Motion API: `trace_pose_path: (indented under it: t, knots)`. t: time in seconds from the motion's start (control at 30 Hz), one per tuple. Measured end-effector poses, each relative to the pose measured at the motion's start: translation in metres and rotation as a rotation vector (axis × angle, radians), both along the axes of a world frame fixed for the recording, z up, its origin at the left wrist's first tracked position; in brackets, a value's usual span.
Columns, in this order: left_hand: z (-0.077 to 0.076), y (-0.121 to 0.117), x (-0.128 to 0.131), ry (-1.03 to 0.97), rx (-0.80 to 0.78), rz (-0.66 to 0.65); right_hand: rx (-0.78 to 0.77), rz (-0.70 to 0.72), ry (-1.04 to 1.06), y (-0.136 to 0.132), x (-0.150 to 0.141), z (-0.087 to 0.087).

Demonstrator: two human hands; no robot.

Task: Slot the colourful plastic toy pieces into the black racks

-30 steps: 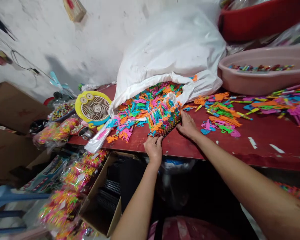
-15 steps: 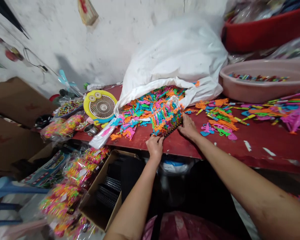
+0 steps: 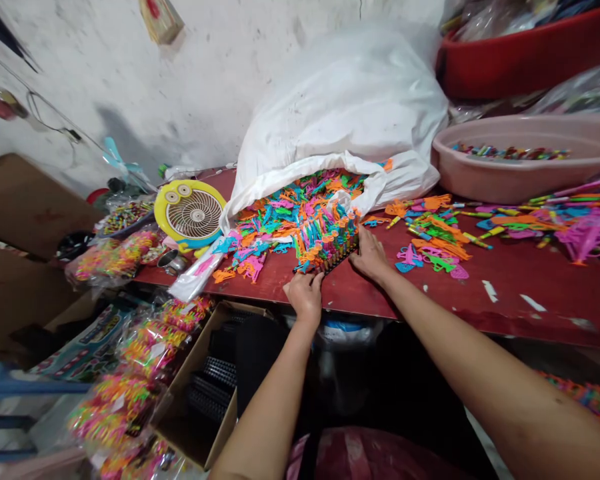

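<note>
A dark rack (image 3: 336, 255) packed with upright colourful plastic pieces stands near the front of the red table (image 3: 520, 293). My left hand (image 3: 305, 295) grips its near left corner with curled fingers. My right hand (image 3: 369, 253) presses against the rack's right end, fingers closed on its edge. Behind the rack a heap of loose bright plastic pieces (image 3: 285, 217) spills out of a big white sack (image 3: 350, 113).
A yellow toy fan (image 3: 190, 215) stands left of the heap. A pink basin (image 3: 520, 157) and a red tub (image 3: 525, 50) sit at the right, with more coloured pieces (image 3: 440, 233) scattered in front. Below the table are an open cardboard box (image 3: 205, 393) and bagged toys (image 3: 130, 400).
Both hands stay on the rack in much the same grip. Only the view has shifted slightly.
</note>
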State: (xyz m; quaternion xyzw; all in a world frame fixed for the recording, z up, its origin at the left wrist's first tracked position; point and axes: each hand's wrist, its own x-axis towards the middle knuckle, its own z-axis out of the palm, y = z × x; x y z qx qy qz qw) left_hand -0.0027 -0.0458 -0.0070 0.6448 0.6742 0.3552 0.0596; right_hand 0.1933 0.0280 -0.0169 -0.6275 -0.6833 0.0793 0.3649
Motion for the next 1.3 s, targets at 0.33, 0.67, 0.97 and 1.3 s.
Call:
trace_pose_path:
  t: [0.33,0.67,0.97,1.3]
  knots:
    - [0.002,-0.007,0.007,0.058,-0.016,0.078,-0.102,0.008,0.044,-0.005,-0.002,0.011]
    - [0.022,0.005,0.023,0.103,-0.187,0.239,-0.057,0.004,0.035,-0.004,-0.003,0.009]
    - [0.028,0.009,0.027,0.146,-0.277,0.307,-0.112,0.017,0.023,-0.008,-0.003,0.015]
    - [0.022,0.002,0.005,0.068,-0.183,0.086,-0.109,0.021,0.013,-0.009,-0.003,0.014]
